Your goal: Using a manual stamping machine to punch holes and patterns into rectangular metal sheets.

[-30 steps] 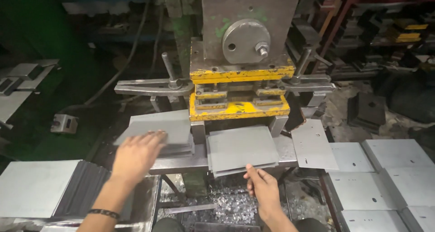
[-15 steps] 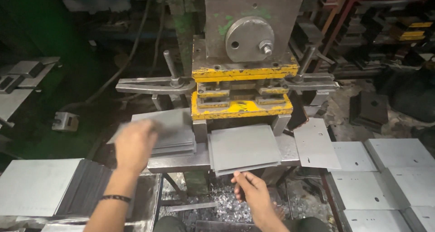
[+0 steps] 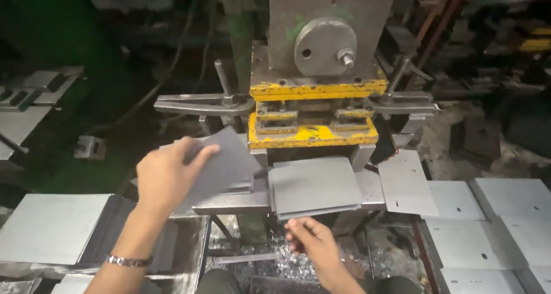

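We counted two hands in the frame: a left hand (image 3: 166,176) at centre left and a right hand (image 3: 313,245) at lower centre. One bracelet (image 3: 127,261) sat on the left wrist. One press (image 3: 315,70) stood at top centre, with two yellow blocks (image 3: 313,134) stacked on its front and one round grey disc (image 3: 324,46) above them. Two clamp arms (image 3: 198,105) reached out, one to each side. At lower right we counted about five flat punched plates (image 3: 453,199); the stacked sheets (image 3: 313,185) at centre were too close to count.
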